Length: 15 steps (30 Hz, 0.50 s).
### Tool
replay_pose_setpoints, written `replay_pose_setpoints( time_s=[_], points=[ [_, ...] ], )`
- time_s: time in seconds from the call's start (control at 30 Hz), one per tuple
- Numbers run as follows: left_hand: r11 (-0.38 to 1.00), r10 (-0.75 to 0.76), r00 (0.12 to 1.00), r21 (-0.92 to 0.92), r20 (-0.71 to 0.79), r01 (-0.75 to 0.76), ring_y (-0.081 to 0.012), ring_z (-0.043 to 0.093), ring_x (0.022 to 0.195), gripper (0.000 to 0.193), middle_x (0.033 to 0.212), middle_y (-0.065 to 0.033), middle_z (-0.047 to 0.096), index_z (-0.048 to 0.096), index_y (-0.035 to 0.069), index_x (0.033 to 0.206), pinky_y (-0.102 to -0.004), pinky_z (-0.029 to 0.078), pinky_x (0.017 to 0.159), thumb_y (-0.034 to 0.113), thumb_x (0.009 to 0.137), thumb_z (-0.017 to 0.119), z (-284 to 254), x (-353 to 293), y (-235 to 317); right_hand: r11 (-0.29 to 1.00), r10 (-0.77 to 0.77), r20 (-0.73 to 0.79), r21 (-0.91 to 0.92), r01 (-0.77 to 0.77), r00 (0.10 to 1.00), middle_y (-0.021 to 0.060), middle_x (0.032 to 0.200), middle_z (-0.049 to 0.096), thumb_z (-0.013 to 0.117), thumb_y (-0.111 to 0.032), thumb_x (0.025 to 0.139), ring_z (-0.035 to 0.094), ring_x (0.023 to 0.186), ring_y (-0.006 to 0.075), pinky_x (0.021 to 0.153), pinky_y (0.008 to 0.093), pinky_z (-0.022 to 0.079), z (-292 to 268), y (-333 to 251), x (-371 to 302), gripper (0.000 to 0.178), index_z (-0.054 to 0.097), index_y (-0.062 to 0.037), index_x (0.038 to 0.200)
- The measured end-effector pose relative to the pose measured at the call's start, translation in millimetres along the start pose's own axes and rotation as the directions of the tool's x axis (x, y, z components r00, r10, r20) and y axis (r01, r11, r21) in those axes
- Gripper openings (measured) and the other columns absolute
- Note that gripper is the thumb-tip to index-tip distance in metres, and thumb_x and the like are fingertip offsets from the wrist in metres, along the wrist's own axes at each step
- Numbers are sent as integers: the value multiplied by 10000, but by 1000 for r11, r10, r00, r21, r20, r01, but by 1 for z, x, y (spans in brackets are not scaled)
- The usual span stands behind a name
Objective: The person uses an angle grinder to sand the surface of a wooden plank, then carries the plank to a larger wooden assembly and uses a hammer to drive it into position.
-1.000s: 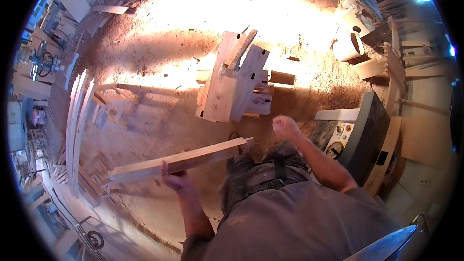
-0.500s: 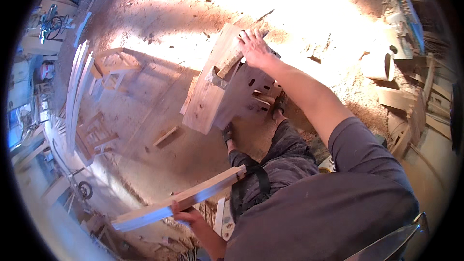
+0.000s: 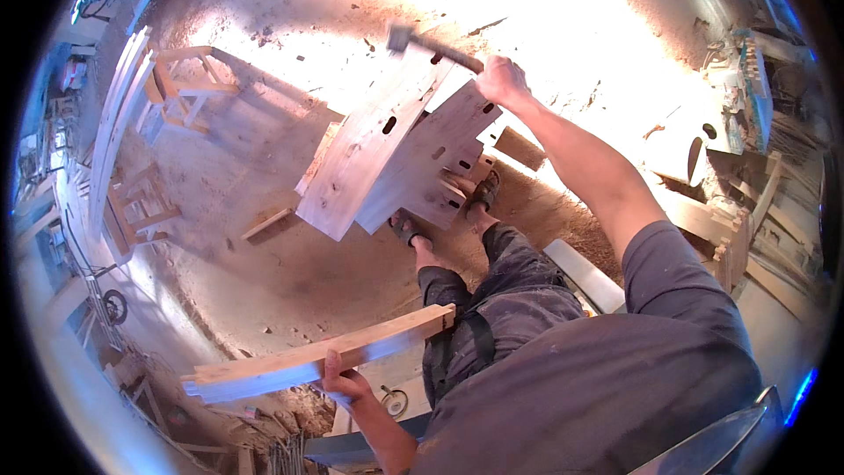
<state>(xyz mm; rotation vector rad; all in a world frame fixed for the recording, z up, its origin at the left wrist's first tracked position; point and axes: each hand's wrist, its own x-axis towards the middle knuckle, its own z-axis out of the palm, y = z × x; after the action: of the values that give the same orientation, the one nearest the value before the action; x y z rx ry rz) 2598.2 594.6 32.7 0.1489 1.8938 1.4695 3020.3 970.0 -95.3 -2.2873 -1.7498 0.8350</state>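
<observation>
Timber lengths (image 3: 264, 368): pale wood, straight-grained, smooth-faced, matt, with a bluish sheen along the lower side.
Hammer (image 3: 448, 53): head dull grey, metal-looking; handle matt, its material blurred.
Slotted boards (image 3: 356, 167): pale wood, smooth flat faces, visible grain and small dark knots, matt.
Curved strips (image 3: 116, 119): pale wood, smooth.
Frame (image 3: 180, 88): bare wood, matt.
Shirt (image 3: 571, 396): dark cloth, matt, soft.
Trousers (image 3: 527, 308): dark cloth, matt, dusty-looking.
Floor (image 3: 325, 277): matt, gritty, strewn with rough debris.
Lens (image 3: 703, 450) at lower right: transparent, smooth, glossy.
</observation>
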Motion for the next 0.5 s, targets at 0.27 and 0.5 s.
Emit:
replay_pose_setpoints(
  time_s=[0.27,0.5],
  points=[
    [994,39,986,95,163,-55,-288,647,985,502,1049,-156,663,583,-26,1197,-452,532,914,81,720,696,-5,21,16,652,274,28,729,-207,961,56,736,605,638,14,671,572,680,179,645,299,440,49,10,39,108,632,-35,767],
    [992,70,997,101,44,-74,-322,626,1008,667,1126,-196,627,487,-38,1296,-464,522,952,19,663,691,-29,41,14,339,216,-65,941,-12,974,31,713,570,648,10,662,537,647,172,624,311,420,80,28,28,178,636,-60,824]
  ],
)
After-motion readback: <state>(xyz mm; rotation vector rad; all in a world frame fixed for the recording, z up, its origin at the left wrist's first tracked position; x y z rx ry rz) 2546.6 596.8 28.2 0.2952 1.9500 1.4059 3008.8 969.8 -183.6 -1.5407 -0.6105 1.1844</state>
